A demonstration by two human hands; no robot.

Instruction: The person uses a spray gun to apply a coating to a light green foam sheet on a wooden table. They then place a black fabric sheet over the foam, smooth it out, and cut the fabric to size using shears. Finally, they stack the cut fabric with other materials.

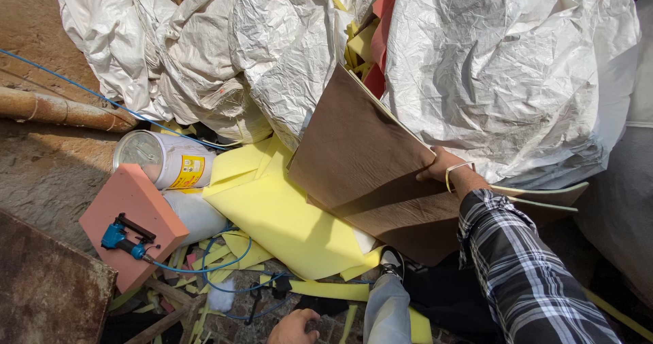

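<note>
My right hand (441, 167) grips the edge of a large brown board (354, 147) that leans tilted against a big white sack (503, 72). A plaid sleeve covers my right forearm, and a pale band sits at the wrist. My left hand (294, 328) is low at the bottom edge, fingers curled, near black items and a blue hose on the ground; whether it holds anything is hidden. A yellow foam sheet (282, 215) lies under the board.
A pink foam block (132, 215) carries a blue air tool (124, 238) with a blue hose (204, 269). A white tub (163, 159) lies on its side. Crumpled white sacks (204, 52) pile behind. Yellow foam strips litter the ground. A rusty pipe (61, 109) lies left.
</note>
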